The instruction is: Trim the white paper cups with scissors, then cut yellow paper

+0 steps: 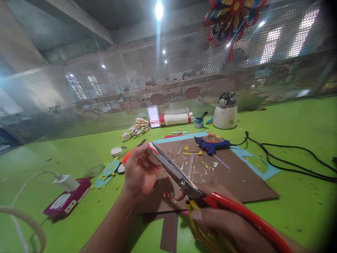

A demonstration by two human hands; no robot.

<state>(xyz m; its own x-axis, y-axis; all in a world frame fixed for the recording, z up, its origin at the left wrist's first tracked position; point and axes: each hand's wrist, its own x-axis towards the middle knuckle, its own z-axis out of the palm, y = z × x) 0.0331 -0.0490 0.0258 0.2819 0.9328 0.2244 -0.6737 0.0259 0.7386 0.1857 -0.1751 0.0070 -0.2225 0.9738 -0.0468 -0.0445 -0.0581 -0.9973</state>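
Above the near-left edge of the brown board (244, 181), it's all happening at the scissor tips! The left hand (139, 172) is raised, palm turned partly toward us, fingers bent in close around a small white-and-red piece (153, 148), seemingly pinched there, though the blades cover part of that grip. Across comes the long axis of the scissors (183, 184), a clean diagonal from low right to upper left, points aimed forward and leftward, right at the piece. That's the line everything hangs on: piece at the far end, pivot midway, handles back by the right hand (218, 221). And the left hand is far the nearer of the two, right at the tips, while the right sits well apart at the other end, its fingers wrapped around the red handle (244, 211) and the yellow grip (196, 215).

Blades lying close along each other; whether a sliver of gap remains at the tips, I can't tell from this angle. Piece and tips look to be touching, or very nearly! Below, loose paper scraps (202, 167) litter the board, with the blue glue gun (212, 144) off beyond to the right, clear of both hands.
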